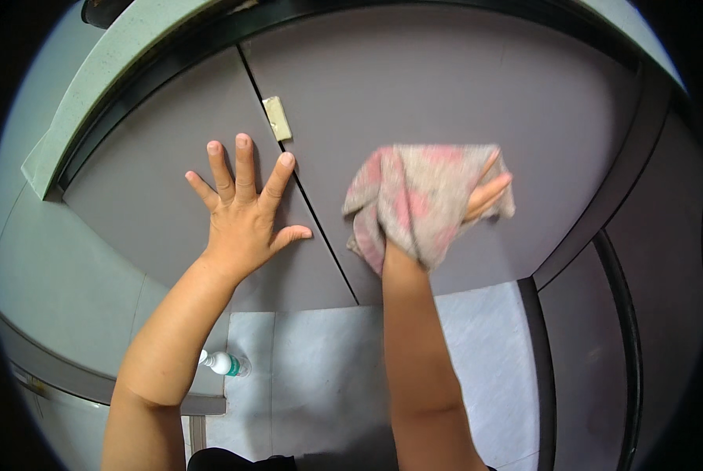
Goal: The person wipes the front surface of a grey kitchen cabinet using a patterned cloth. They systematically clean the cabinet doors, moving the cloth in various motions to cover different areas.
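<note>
My left hand (245, 212) lies flat with spread fingers against the grey left cabinet door (155, 173). Its index finger reaches the dark gap between the two doors, and the thumb crosses onto the other side. On the right cabinet door (556, 102), a grey and pink patterned cloth (418, 192) is pressed by my right hand (489, 192). The cloth drapes over most of that hand; only some fingers show at its right edge, slightly blurred. A small pale yellowish block (276, 118) sits at the gap, above my left index fingertip.
A pale countertop edge (92, 102) curves above the doors. On the light tiled floor (312, 369) stands a white bottle with a green label (224, 363), beside my left forearm. Dark-framed grey panels (595, 322) rise at the right.
</note>
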`<act>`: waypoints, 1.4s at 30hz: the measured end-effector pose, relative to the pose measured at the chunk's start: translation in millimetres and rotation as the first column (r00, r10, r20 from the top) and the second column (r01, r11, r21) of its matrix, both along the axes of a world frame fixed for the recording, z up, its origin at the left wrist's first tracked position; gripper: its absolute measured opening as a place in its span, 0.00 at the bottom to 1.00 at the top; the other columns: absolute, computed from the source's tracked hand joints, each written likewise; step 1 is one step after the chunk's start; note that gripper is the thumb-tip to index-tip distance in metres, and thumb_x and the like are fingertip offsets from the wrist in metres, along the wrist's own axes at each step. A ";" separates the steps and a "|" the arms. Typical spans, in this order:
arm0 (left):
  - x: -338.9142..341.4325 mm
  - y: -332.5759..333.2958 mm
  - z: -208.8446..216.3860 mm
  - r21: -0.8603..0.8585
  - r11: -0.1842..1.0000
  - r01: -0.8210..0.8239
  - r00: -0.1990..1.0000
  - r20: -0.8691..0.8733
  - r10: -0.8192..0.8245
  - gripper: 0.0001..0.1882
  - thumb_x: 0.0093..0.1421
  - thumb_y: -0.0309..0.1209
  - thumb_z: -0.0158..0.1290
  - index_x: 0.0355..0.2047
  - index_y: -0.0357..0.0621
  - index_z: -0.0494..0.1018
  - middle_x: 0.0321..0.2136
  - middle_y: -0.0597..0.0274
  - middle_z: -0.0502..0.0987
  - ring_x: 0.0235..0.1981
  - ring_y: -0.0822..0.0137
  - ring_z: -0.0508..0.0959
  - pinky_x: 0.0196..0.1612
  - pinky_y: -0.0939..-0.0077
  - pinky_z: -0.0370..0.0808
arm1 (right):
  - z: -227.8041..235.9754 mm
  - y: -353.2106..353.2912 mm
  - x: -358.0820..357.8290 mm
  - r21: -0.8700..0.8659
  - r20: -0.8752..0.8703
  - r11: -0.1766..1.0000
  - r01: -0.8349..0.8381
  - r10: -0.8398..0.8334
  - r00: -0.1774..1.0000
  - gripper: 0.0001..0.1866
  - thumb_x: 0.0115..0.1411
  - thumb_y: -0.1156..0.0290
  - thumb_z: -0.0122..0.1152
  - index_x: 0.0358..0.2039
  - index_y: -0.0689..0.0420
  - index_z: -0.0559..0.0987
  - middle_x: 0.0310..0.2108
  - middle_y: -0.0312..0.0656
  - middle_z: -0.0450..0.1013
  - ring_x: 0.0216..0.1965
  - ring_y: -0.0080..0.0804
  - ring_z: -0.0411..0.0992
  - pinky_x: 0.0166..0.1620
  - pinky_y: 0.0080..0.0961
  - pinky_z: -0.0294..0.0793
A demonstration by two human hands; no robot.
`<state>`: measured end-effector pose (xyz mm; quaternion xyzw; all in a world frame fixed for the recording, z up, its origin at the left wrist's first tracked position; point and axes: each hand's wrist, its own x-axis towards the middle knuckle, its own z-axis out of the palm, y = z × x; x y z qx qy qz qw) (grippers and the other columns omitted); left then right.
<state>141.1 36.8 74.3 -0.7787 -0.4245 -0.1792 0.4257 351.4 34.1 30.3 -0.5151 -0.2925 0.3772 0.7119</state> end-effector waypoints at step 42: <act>17.7 3.7 2.4 0.069 0.998 -0.011 0.997 -0.078 0.016 0.64 0.45 0.73 0.51 0.72 0.54 0.36 0.70 0.43 0.23 0.70 0.40 0.21 0.61 0.29 0.23 | -27.2 49.6 148.9 0.368 0.567 0.622 0.691 -0.739 0.363 0.30 0.44 0.49 0.66 0.38 0.56 0.65 0.47 0.50 0.60 0.47 0.44 0.56 0.46 0.42 0.54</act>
